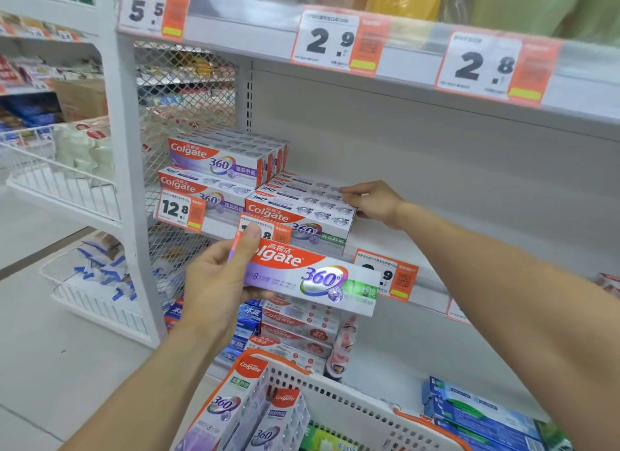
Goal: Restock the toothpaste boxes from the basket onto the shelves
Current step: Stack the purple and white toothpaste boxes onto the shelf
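My left hand (214, 279) grips a white and purple Colgate 360 toothpaste box (322, 281) by its left end, holding it level in front of the middle shelf (436, 282). My right hand (372, 200) rests its fingers on the right end of a low stack of the same boxes (302, 205) lying on that shelf. A taller pile of Colgate boxes (221, 162) stands to the left of the stack. Below, the white basket with an orange rim (335, 393) holds several more toothpaste boxes (221, 407) standing on end.
Price tags line the shelf edges, such as 12.8 (179, 209) and 2.9 (330, 41). The shelf to the right of the stack is bare. The lower shelf carries red Colgate boxes (298, 326) and blue-green boxes (476, 410). White wire racks (63, 182) stand at the left.
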{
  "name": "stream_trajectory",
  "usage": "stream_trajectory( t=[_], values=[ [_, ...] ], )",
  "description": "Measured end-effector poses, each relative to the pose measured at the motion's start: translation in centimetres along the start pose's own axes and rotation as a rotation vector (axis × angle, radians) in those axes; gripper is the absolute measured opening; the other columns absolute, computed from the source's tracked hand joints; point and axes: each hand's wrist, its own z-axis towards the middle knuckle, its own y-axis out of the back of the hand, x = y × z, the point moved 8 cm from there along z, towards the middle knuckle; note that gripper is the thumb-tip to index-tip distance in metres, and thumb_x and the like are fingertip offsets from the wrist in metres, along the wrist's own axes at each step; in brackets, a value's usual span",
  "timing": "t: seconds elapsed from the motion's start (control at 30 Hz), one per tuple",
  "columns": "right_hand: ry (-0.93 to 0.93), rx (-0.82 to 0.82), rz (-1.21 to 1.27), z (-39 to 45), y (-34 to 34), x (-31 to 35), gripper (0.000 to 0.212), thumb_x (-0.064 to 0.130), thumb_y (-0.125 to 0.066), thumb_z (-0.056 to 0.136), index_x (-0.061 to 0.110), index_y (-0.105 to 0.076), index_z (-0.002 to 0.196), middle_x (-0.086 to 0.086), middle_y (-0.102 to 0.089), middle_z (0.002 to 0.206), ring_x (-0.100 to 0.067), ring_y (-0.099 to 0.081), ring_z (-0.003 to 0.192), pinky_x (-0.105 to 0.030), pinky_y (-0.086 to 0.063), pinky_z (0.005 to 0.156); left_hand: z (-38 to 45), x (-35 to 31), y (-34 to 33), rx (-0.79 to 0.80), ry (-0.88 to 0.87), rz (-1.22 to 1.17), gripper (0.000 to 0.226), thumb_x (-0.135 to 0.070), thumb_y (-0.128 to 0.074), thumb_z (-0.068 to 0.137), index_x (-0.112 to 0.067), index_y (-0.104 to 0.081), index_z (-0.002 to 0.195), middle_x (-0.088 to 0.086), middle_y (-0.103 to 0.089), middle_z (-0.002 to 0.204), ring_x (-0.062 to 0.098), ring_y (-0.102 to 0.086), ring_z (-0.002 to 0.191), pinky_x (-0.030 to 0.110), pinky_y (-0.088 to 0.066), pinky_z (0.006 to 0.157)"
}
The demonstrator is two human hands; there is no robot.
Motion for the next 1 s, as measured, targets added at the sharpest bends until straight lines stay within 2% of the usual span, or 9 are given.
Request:
stream_trajectory(
  t=[0.13, 0.23, 0.33, 0.4, 0.47, 0.6, 0.77, 0.9, 1.0],
  values=[
    [0.148, -0.103, -0.161, -1.2, 1.2, 1.5, 0.032, 0.029, -0.061, 0.099, 0.02, -0.065, 0.129, -0.004, -0.049, 0.148, -0.021, -0.051, 0.13, -0.031, -0.04, 0.108, -0.1, -0.2, 0.1, 0.008, -0.004, 0.006, 0.06, -0.053, -0.071, 0.068, -0.004, -0.069, 0.102, 0.012, -0.077, 0.092, 0.025, -0.075, 0.076, 0.029, -0.058, 0.049],
    [0.326, -0.221, -0.118, -5.3, 2.1, 5.0, 0.022, 0.028, -0.057, 0.101, 0.014, -0.07, 0.112, -0.004, -0.066, 0.117, -0.019, -0.065, 0.107, -0.038, -0.05, 0.097, -0.2, -0.3, 0.2, 0.028, -0.022, 0.006, 0.054, -0.049, -0.067, 0.075, -0.005, -0.068, 0.108, 0.01, -0.077, 0.096, 0.024, -0.075, 0.08, 0.03, -0.059, 0.051],
    [0.337, 0.173, -0.026, -11.1, -0.4, 7.2, 0.03, 0.03, -0.064, 0.095, 0.007, -0.068, 0.114, -0.008, -0.073, 0.104, -0.018, -0.071, 0.087, -0.035, -0.058, 0.08, -0.4, -0.6, -0.2, 0.039, -0.058, -0.008, 0.052, -0.047, -0.066, 0.078, -0.006, -0.066, 0.109, 0.009, -0.077, 0.097, 0.025, -0.076, 0.083, 0.031, -0.06, 0.052],
    [0.313, 0.409, -0.199, -14.8, -1.7, 6.9, 0.047, 0.035, -0.075, 0.083, 0.018, -0.064, 0.126, 0.002, -0.073, 0.113, -0.016, -0.071, 0.099, -0.03, -0.058, 0.085, -0.7, -1.0, -0.6, 0.033, -0.095, -0.018, 0.055, -0.05, -0.065, 0.077, -0.006, -0.064, 0.11, 0.007, -0.077, 0.097, 0.024, -0.076, 0.083, 0.032, -0.06, 0.053],
    [0.324, 0.461, -0.197, -16.6, -1.6, 6.4, 0.049, 0.026, -0.081, 0.079, 0.019, -0.065, 0.125, 0.004, -0.074, 0.115, -0.015, -0.07, 0.107, -0.029, -0.055, 0.093, -1.0, -1.5, -1.1, 0.044, -0.121, -0.023, 0.055, -0.05, -0.063, 0.079, -0.006, -0.063, 0.111, 0.006, -0.077, 0.097, 0.023, -0.076, 0.084, 0.033, -0.06, 0.055],
    [0.369, 0.291, 0.002, -16.9, 1.4, 6.2, 0.046, 0.018, -0.081, 0.075, 0.018, -0.07, 0.119, 0.007, -0.074, 0.115, -0.011, -0.069, 0.11, -0.026, -0.053, 0.097, -0.5, -2.0, -2.4, 0.139, -0.121, 0.084, 0.05, -0.051, -0.06, 0.083, -0.016, -0.063, 0.12, -0.001, -0.076, 0.107, 0.015, -0.073, 0.098, 0.039, -0.06, 0.081],
    [0.405, -0.001, -0.034, -14.9, 5.9, 5.6, 0.048, 0.03, -0.081, 0.069, 0.026, -0.071, 0.116, 0.011, -0.076, 0.108, -0.005, -0.071, 0.099, -0.028, -0.056, 0.092, 3.4, -2.3, -2.6, 0.202, -0.339, 0.77, 0.059, -0.035, -0.064, 0.095, -0.038, -0.038, 0.148, -0.012, -0.046, 0.145, 0.01, -0.041, 0.136, 0.032, -0.032, 0.114],
    [0.38, -0.245, -0.034, -11.3, 8.1, 5.3, 0.049, 0.03, -0.083, 0.072, 0.019, -0.071, 0.118, 0.004, -0.074, 0.11, -0.002, -0.068, 0.088, -0.024, -0.055, 0.087, 6.2, -1.5, -5.0, 0.227, -0.596, 1.091, 0.063, -0.039, -0.06, 0.097, -0.035, -0.032, 0.153, -0.007, -0.026, 0.16, 0.016, -0.012, 0.15, 0.047, -0.016, 0.12],
    [0.336, -0.347, -0.076, -7.6, 8.1, 5.2, 0.041, 0.026, -0.085, 0.078, 0.026, -0.073, 0.117, 0.008, -0.074, 0.108, -0.005, -0.054, 0.065, -0.021, -0.047, 0.067, 8.3, 0.6, -5.9, 0.229, -0.611, 1.191, 0.058, -0.049, -0.049, 0.098, -0.039, -0.031, 0.152, -0.009, -0.02, 0.163, 0.016, -0.002, 0.152, 0.054, -0.015, 0.118]
  ],
)
